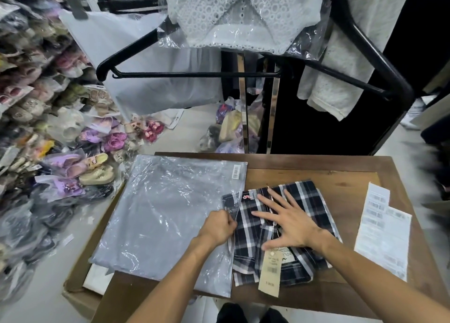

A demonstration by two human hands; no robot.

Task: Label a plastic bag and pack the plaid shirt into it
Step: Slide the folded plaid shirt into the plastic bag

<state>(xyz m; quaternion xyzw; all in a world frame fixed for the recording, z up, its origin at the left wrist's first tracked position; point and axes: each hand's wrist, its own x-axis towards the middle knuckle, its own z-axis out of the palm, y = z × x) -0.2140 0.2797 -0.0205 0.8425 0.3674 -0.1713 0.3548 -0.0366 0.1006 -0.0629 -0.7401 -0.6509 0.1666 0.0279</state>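
A folded dark blue and white plaid shirt [299, 201] lies on the wooden table [341, 171], a beige price tag [270, 271] hanging off its near end. To its left lies a clear plastic bag [158, 213] with a barcode label [236, 172] at its far right corner. The bag's right edge overlaps the shirt's left side. My left hand [219, 226] pinches that bag edge. My right hand [287, 221] rests flat on the shirt, fingers spread.
White label sheets [382, 230] lie at the table's right side. A cardboard box [80, 296] sits under the table's left edge. Bagged shoes [73, 167] pile up on the left. Black hangers and bagged white garments [243, 18] hang ahead.
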